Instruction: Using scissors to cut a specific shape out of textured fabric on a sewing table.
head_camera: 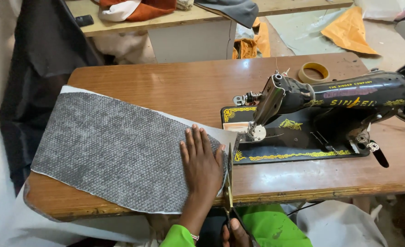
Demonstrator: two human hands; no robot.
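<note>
One head-worn view, looking steeply down and forward over the wooden surface (175, 87).

The camera sits close above the near edge, so the person's own forearm enters from the bottom of the frame. It faces across the surface toward a second bench (184, 18) and the floor beyond; the sewing machine (330, 105) fills the right half.

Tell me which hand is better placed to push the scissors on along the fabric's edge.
Right. The right hand already holds the scissors, blades at the fabric edge. The left hand lies flat on the fabric, pinning it to the table.
</note>
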